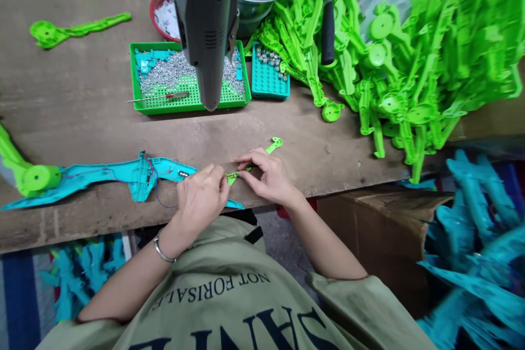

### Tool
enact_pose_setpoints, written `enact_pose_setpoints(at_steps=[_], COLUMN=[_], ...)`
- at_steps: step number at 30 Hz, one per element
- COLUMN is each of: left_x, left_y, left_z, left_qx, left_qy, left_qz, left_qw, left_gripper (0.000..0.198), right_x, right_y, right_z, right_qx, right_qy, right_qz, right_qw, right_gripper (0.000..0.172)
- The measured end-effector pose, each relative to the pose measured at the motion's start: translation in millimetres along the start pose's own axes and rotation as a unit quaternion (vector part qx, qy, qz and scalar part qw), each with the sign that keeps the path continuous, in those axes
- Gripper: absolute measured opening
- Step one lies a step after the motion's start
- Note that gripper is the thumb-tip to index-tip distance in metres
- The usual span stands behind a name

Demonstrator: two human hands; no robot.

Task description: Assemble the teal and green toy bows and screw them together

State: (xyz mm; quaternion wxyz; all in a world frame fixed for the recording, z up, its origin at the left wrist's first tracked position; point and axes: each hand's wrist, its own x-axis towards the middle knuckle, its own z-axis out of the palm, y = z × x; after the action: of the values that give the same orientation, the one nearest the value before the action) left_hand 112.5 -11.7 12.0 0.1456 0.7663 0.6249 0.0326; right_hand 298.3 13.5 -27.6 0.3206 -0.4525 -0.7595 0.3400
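Observation:
My left hand (203,191) is closed over the right part of a long turquoise plastic half shell (96,175), pinching the near end of a narrow green plastic lever (232,178). My right hand (266,178) pinches the same lever farther along; its hooked far end (276,143) sticks out beyond the fingers. My palms and fingers hide much of the lever and part of the shell. Thin red and blue wires run along the shell, and a small metal part (182,174) sits in it beside my left hand. A green piece with a round disc (39,179) lies at the shell's left end.
A grey power tool (207,27) hangs above a green tray (188,103) of screws with a screwdriver (164,97). Beside it stands a turquoise tray (268,87) of small metal parts. Green plastic pieces (381,54) heap at right, above a cardboard box (369,235).

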Motion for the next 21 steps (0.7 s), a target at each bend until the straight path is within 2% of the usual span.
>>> enact_pose_setpoints(at_steps=[7, 14, 21], left_x=[-2.0, -0.1, -1.5], left_y=[-4.9, 0.8, -6.5], left_z=[-0.6, 2.2, -8.2], left_qx=[-0.011, 0.004, 0.047], left_qy=[-0.01, -0.013, -0.074], left_qz=[0.005, -0.003, 0.11], left_qw=[1.0, 1.0, 0.99], left_gripper=[0.021, 0.02, 0.027], right_x=[1.2, 3.9, 2.5], right_y=[-0.7, -4.7, -6.3], right_z=[0.9, 3.3, 4.8], right_qx=[0.0, -0.016, -0.024], right_qy=[-0.006, -0.009, -0.063], right_qz=[-0.009, -0.004, -0.004], right_qw=[1.0, 1.0, 0.998], right_gripper=[0.017, 0.019, 0.027])
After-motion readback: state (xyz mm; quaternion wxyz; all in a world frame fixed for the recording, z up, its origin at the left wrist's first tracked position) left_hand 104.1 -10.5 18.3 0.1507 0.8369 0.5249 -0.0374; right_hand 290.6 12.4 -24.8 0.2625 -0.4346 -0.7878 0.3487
